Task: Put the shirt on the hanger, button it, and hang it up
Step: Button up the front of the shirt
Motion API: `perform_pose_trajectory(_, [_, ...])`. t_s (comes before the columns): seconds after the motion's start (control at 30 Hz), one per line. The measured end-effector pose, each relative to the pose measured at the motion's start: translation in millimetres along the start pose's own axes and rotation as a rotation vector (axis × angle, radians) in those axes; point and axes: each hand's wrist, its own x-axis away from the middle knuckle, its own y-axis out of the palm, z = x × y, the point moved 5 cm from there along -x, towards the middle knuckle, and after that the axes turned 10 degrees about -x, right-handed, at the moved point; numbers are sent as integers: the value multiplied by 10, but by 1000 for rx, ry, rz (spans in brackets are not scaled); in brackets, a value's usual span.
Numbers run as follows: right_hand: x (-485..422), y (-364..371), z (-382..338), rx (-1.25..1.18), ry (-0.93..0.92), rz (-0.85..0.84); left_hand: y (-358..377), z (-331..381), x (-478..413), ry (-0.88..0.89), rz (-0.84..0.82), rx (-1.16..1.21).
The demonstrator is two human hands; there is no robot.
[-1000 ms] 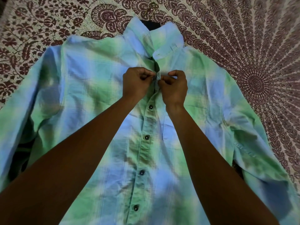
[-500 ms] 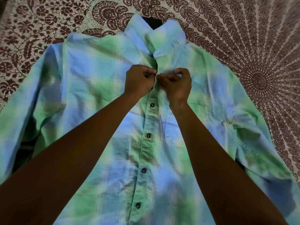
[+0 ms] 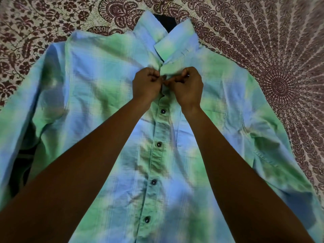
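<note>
My left hand (image 3: 147, 85) and right hand (image 3: 187, 87), fingers curled, pinch the placket of the green-and-blue plaid cotton shirt (image 3: 105, 81), spread flat on a maroon paisley-printed bedsheet (image 3: 263, 50).

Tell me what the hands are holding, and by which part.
The left hand and right hand each pinch the shirt at its front opening, just below the collar.

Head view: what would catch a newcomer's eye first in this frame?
The green-and-blue plaid shirt fills the frame, spread front-up on a maroon-patterned bedspread. At centre, just below the collar, the left hand and right hand meet, pinching the shirt front. Four dark buttons below them are fastened, and a hanger hook shows above the collar.
</note>
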Motion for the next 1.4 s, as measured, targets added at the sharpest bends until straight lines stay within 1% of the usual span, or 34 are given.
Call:
perform_pose_trajectory(0.07, [-51, 8, 48, -100, 130, -4, 16, -6, 15, 14, 1, 40])
perform_pose_trajectory(0.13, [-78, 34, 98, -250, 269, -23, 18, -20, 24, 25, 13, 101])
perform_pose_trajectory(0.23, [-75, 59, 137, -435, 398, -28, 13, -26, 38, 58, -24, 150])
perform_pose_trajectory(0.3, [-85, 59, 197, -454, 437, -23, 3, -23, 41, 77, -52, 103])
perform_pose_trajectory(0.4, [-72, 74, 226, -459, 471, -38, -9, 17, 7, 114, -29, 9])
perform_pose_trajectory(0.5, [-35, 96, 214, -517, 590, -49, 18, 19, -48, 94, -33, -16])
perform_pose_trajectory(0.53, [-40, 101, 189, -497, 593, -66, 19, -12, -60, 75, -28, 8])
perform_pose_trajectory(0.57, [-63, 101, 170, -437, 547, -81, 9, -54, -59, 62, -14, 30])
perform_pose_trajectory(0.63, [-111, 84, 90, -293, 402, -103, -21, -119, -53, 73, 27, 48])
perform_pose_trajectory(0.7, [-106, 71, 57, -201, 305, -126, -37, -139, -40, 99, 46, 42])
perform_pose_trajectory(0.77, [-110, 26, 61, -100, 229, -101, -22, -120, -35, 126, 40, 40])
perform_pose_trajectory(0.8, [-116, -2, 77, -66, 218, -83, -4, -109, -37, 137, 35, 39])
perform_pose_trajectory(0.9, [-109, 11, 144, -113, 276, -90, 22, -99, -49, 155, 50, -8])
perform_pose_trajectory(1.0, [-118, 59, 163, -152, 326, -110, 19, -34, -21, 221, 63, -76])
perform_pose_trajectory(1.07, [-122, 89, 167, -224, 411, -113, 14, -5, -22, 229, 59, -81])
perform_pose_trajectory(1.17, [-92, 97, 138, -402, 646, -89, 34, -7, -80, 126, 21, 23])
perform_pose_trajectory(1.23, [-88, 92, 107, -468, 740, -98, 43, -16, -117, 56, -17, 121])
perform_pose_trajectory(1.3, [-97, 80, 81, -465, 752, -124, 37, -34, -126, 61, -38, 164])
perform_pose_trajectory(1.4, [-91, 80, 97, -387, 673, -163, 38, -61, -79, 135, -23, 69])
